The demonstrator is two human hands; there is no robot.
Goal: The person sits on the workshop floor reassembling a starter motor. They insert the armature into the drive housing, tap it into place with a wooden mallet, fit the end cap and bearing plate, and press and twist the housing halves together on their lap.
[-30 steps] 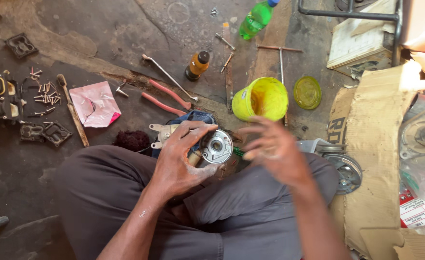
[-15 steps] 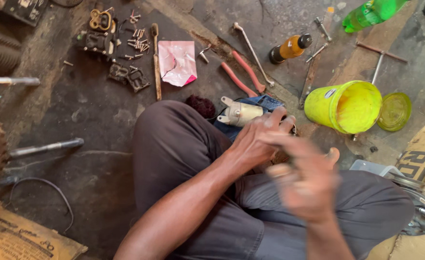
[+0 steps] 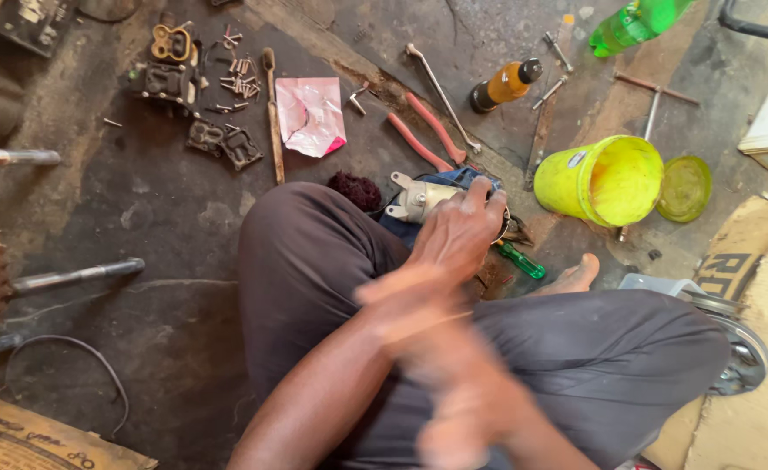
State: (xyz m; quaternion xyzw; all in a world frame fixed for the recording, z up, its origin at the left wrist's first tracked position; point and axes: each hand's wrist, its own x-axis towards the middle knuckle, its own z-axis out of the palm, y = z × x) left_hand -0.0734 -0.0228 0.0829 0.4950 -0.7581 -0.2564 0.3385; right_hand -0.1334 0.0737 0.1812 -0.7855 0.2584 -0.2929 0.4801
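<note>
Gripping the small metal motor on the floor past his knee, the left hand has clamped down on it, while the right hand has swung nearer, blurred, its fingers unreadable.

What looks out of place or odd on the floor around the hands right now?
The yellow bucket lies tipped on its side, its lid off beside it. Small screws lie scattered loose on the floor. The left hand grips a metal motor part; the right hand is too blurred to read.
</note>
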